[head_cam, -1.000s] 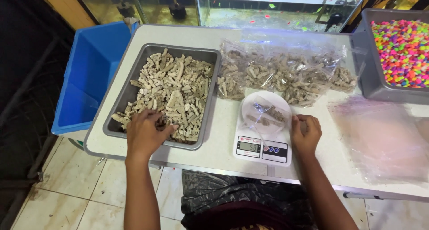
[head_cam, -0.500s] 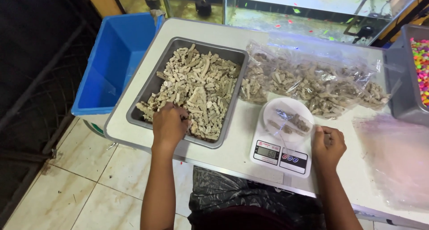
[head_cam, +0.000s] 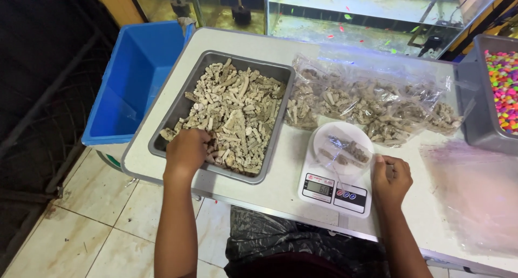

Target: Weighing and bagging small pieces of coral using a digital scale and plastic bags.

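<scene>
White counter [head_cam: 280, 186] carries a grey metal tray of pale coral pieces [head_cam: 232, 113] near its front-left corner, where the left hand [head_cam: 186, 151] closes on a few, while the right hand [head_cam: 391, 175], fisted on one piece beside the small white digital scale [head_cam: 337, 173], could scatter crumbs off the front edge.

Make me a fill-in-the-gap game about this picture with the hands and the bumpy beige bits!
1. The left hand digs into beige coral-like pieces in a grey metal ____.
2. The right hand rests beside a small white digital ____.
3. A clear plastic bag with a few pieces lies on the scale's round ____.
4. The empty plastic bin left of the white table is ____.

Missing words: tray; scale; plate; blue
</scene>
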